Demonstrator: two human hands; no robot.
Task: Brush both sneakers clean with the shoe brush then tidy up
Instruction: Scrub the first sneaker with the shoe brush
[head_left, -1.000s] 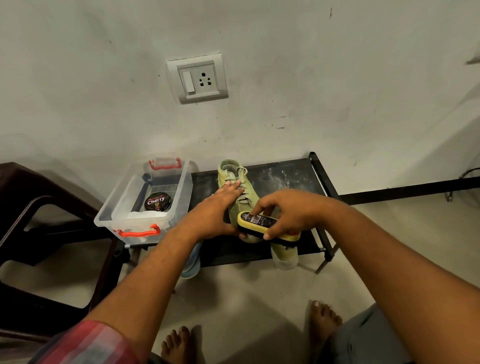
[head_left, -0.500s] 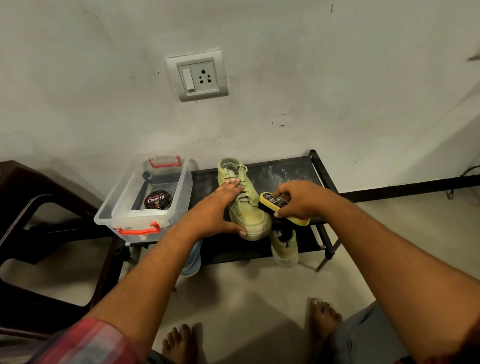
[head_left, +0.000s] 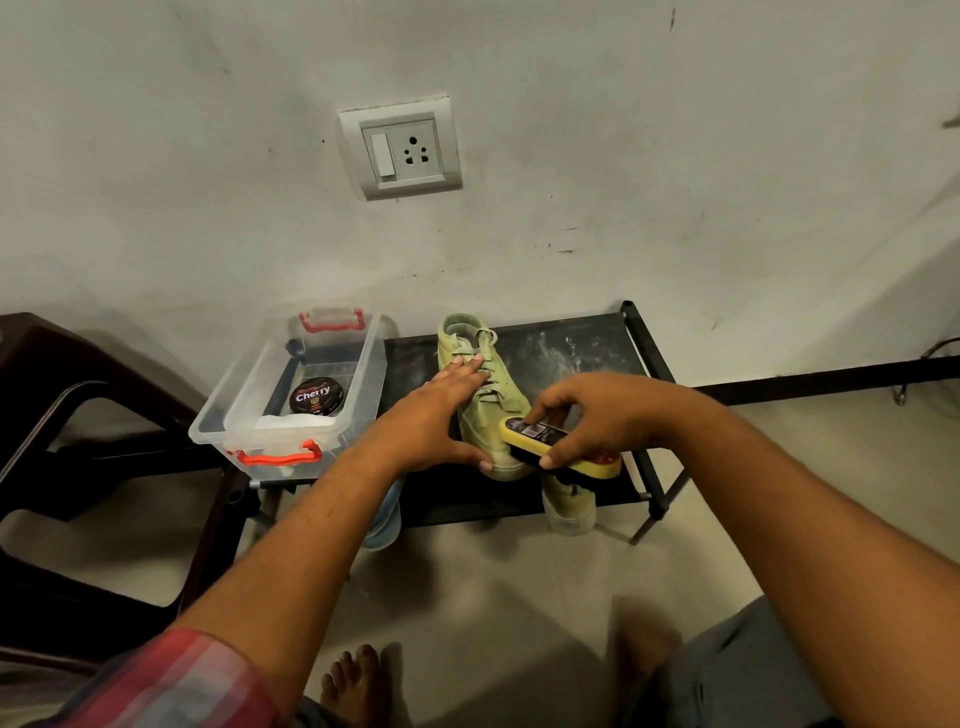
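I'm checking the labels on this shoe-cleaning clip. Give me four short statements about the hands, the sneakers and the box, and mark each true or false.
1. The right hand grips the shoe brush at the toe end of the sneaker on the rack. True.
2. The left hand holds the polish tin. False: it rests flat on the sneaker, and the polish tin lies in the clear box.
3. The clear box is closed with a lid. False: its top is open.
4. A second sneaker shows below the rack's top shelf. True.
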